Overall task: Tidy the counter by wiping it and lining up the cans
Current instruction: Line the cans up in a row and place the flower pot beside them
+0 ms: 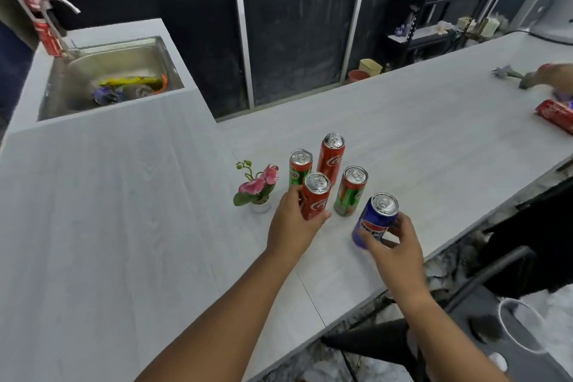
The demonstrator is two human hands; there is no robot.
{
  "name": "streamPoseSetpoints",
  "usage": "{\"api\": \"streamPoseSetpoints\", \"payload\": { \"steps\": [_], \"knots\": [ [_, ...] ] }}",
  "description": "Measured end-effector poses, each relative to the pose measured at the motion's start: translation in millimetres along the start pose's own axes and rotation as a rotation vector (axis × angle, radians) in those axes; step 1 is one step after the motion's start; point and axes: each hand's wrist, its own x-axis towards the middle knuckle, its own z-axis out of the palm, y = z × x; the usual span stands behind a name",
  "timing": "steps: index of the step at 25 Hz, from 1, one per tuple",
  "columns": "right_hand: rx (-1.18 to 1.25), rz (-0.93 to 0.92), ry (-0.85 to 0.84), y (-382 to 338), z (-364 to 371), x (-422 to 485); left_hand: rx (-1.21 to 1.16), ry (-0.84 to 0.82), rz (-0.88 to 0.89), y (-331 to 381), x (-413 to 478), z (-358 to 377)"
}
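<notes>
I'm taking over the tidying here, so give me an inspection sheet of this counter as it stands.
Surface: pale wood-grain counter; no wiping cloth seen.
Job's things: five cans bunched, not lined up: front red can, back red can, left green can, right green can, blue Pepsi can; a fallen red can lies far right.
Clutter: potted orchid beside the cans; purple flower far right; sink holds colourful items.
Hands: left hand grips the front red can; right hand holds the blue Pepsi can, tilted.
Cables: one dark cord, far right end.
Surroundings: dark wall panels, black shelf, black chair.
</notes>
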Motion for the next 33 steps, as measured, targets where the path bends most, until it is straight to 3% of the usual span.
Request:
{"api": "streamPoseSetpoints", "payload": {
  "steps": [5, 10, 23, 33],
  "knots": [
    [0.036, -0.037, -0.046, -5, 12, -2, -0.053, 0.071, -0.007, -7, -9, -2],
    [0.043, -0.093, -0.177, -25, 46, -26, -0.132, 0.118, -0.033, -40, -48, -49],
    [0.117, -0.171, -0.632, -104, 232, -119, -0.186, 0.408, -0.215, -150, -133, -255],
    [0.084, -0.154, -0.801, -129, 330, -130, -0.208, 0.48, -0.257, -194, -123, -329]
  ]
}}
